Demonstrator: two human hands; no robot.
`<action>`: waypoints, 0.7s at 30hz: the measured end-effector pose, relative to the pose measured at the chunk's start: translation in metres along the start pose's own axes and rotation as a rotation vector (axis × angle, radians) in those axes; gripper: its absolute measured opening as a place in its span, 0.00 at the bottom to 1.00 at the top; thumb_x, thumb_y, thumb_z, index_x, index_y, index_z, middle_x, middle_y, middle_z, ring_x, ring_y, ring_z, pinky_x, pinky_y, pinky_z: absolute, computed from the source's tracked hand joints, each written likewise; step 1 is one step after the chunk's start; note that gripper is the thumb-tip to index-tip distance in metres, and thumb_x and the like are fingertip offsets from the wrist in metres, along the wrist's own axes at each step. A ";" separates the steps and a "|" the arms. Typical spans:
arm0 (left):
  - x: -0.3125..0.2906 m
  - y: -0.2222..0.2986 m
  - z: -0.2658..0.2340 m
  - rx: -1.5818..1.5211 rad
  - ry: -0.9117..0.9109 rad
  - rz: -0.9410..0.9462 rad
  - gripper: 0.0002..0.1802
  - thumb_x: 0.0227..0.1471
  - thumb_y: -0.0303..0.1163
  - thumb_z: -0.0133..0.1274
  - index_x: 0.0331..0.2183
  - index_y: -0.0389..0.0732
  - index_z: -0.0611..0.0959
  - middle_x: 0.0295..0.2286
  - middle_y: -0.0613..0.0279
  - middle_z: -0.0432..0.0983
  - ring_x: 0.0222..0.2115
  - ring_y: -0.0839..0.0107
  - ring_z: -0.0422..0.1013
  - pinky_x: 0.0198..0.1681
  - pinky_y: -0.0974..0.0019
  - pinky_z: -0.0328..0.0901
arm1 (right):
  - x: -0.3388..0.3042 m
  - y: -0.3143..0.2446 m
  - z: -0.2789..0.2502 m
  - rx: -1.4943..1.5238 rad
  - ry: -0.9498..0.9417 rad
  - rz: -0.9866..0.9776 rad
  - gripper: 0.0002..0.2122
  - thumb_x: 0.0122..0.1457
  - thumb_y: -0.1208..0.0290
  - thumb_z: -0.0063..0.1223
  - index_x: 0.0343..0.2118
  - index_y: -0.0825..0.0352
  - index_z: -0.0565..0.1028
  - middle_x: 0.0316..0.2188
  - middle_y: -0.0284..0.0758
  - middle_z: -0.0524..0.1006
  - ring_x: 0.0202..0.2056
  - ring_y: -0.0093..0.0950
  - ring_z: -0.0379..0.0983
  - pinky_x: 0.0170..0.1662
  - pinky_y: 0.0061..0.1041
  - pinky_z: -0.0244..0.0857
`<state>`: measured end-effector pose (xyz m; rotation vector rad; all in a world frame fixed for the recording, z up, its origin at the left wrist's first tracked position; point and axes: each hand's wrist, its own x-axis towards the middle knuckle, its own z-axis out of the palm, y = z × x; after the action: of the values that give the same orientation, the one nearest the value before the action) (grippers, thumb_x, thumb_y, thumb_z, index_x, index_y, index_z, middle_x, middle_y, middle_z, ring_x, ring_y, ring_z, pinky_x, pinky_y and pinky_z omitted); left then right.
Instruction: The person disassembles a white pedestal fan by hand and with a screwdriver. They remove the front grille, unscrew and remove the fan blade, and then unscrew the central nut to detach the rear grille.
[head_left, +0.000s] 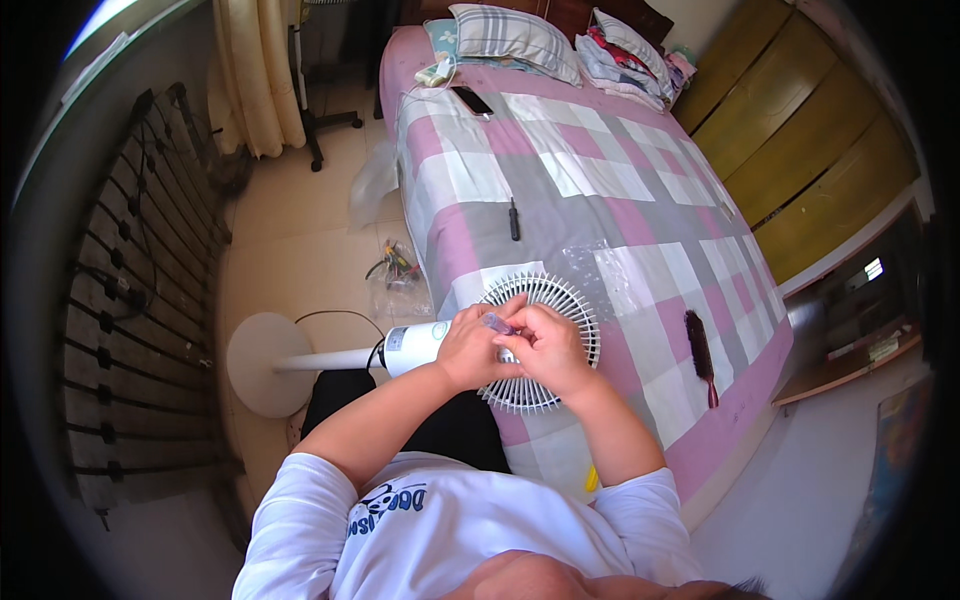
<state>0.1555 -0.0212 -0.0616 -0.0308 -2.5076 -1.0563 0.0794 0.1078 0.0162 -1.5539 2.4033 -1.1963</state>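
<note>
A white pedestal fan (408,346) lies tilted on its side across my lap, its caged head (540,400) on the bed's edge and its round base (268,365) to the left. My left hand (473,347) grips the fan where the housing meets the cage. Closed fingers of my right hand (552,350) hold a small screwdriver (497,323) with a translucent purplish handle over the middle of the cage. The screwdriver's tip is hidden by my hands.
On the checked bedspread (560,170) lie a black-handled screwdriver (514,222), clear plastic packaging (605,275), a phone (471,100) and a dark brush (697,345). A yellow object (591,478) is beside my right arm. A plastic bag of tools (400,275) sits on the floor.
</note>
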 end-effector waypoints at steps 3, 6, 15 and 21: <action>0.000 0.001 -0.001 -0.031 0.007 -0.034 0.63 0.33 0.51 0.69 0.65 0.44 0.54 0.46 0.58 0.75 0.48 0.51 0.67 0.55 0.50 0.57 | -0.004 0.006 0.004 -0.104 0.059 -0.073 0.11 0.49 0.72 0.66 0.33 0.66 0.75 0.26 0.36 0.76 0.25 0.29 0.75 0.28 0.27 0.69; 0.000 -0.007 0.004 -0.007 0.036 0.003 0.66 0.34 0.49 0.69 0.66 0.43 0.48 0.49 0.57 0.73 0.47 0.50 0.67 0.55 0.50 0.58 | -0.004 0.009 0.014 -0.100 0.189 -0.221 0.13 0.49 0.69 0.67 0.26 0.66 0.71 0.26 0.35 0.75 0.25 0.34 0.74 0.27 0.32 0.68; -0.005 -0.008 0.008 0.019 0.058 0.052 0.66 0.34 0.48 0.68 0.66 0.42 0.47 0.54 0.61 0.70 0.46 0.49 0.68 0.55 0.52 0.58 | -0.006 -0.005 0.014 -0.153 0.159 -0.216 0.09 0.44 0.72 0.68 0.26 0.64 0.76 0.25 0.35 0.75 0.25 0.34 0.73 0.28 0.31 0.68; -0.002 -0.004 0.004 -0.039 -0.004 -0.047 0.65 0.36 0.49 0.67 0.66 0.47 0.46 0.53 0.60 0.71 0.48 0.49 0.67 0.55 0.50 0.57 | -0.009 -0.003 0.020 -0.109 0.189 -0.117 0.11 0.42 0.73 0.70 0.24 0.66 0.75 0.23 0.35 0.73 0.21 0.29 0.71 0.23 0.28 0.66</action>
<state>0.1548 -0.0208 -0.0676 0.0150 -2.5027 -1.1247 0.0944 0.1031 0.0009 -1.7063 2.5667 -1.3088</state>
